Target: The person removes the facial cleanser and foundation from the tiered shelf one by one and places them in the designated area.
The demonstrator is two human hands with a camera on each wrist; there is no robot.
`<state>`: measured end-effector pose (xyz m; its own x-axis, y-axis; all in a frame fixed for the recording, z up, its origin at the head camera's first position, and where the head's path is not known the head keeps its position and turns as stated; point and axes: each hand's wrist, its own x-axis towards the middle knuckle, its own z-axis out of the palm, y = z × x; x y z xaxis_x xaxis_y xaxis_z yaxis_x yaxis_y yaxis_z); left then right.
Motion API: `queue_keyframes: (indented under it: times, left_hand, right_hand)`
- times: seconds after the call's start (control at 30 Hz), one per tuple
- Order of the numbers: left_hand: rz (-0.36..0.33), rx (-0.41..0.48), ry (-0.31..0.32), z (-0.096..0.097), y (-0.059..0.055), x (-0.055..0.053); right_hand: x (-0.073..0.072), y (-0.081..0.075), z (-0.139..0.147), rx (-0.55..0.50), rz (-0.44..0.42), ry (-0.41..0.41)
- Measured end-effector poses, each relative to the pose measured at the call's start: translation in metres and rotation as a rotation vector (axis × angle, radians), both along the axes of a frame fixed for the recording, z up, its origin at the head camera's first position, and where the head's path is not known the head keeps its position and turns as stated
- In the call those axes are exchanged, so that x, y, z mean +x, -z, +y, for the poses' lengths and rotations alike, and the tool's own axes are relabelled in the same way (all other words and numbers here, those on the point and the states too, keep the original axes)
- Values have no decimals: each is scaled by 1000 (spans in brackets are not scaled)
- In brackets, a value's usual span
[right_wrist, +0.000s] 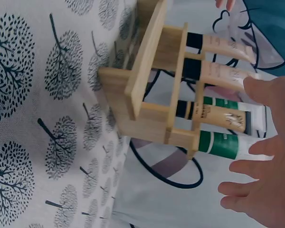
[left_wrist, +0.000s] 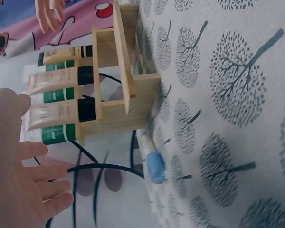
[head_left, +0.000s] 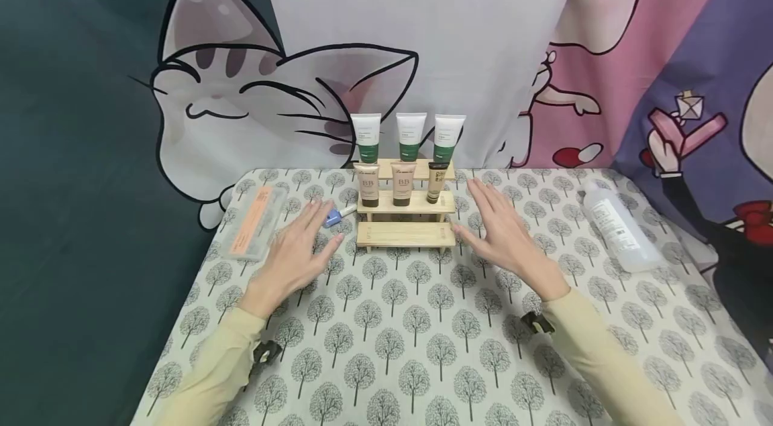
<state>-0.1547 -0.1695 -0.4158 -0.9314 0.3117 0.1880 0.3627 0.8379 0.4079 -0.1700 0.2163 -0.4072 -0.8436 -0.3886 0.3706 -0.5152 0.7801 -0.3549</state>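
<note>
A wooden three-step display stand (head_left: 406,234) stands at the table's far side. Three white-and-green tubes (head_left: 411,136) are upright on its top step. The middle step bears two beige BB cream tubes (head_left: 402,183) and a smaller gold tube with a black top (head_left: 437,182); the lowest step is bare. My left hand (head_left: 297,248) hovers left of the stand, fingers spread, holding nothing. On the stand's other side is my right hand (head_left: 500,233), likewise spread and holding nothing, its thumb near the lowest step's end.
A blue-and-white small item (head_left: 338,215) lies between my left hand and the stand. Farther left is a clear flat case with an orange strip (head_left: 252,221). A translucent bottle (head_left: 621,228) lies on its side at right. A printed cloth (head_left: 423,43) hangs behind the table.
</note>
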Motion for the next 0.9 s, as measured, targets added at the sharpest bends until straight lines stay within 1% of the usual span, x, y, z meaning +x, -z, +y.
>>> queue_keyframes:
  times: [0.13,0.27,0.37,0.43,0.53,0.67,0.8,0.9]
  left_hand:
    - [-53,80,-9,-1,14,-5]
    - [-143,129,-61,-2,25,-3]
    - [-177,169,-83,0,31,-4]
    - [-180,195,-73,4,36,-8]
    - [-174,235,-44,11,44,-16]
    - [-186,300,-27,21,53,-28]
    - [-232,373,-43,29,61,-38]
    - [-284,438,-61,36,65,-44]
  right_hand:
    - [-11,10,-5,-92,-16,-4]
    - [-20,20,-15,-187,-25,-21]
    - [-27,26,-22,-273,-32,-28]
    - [-31,29,-25,-331,-46,-18]
    - [-36,33,-29,-407,-64,-7]
    - [-43,37,-32,-455,-74,0]
    - [-49,38,-37,-501,-93,24]
    - [-54,37,-41,-545,-111,49]
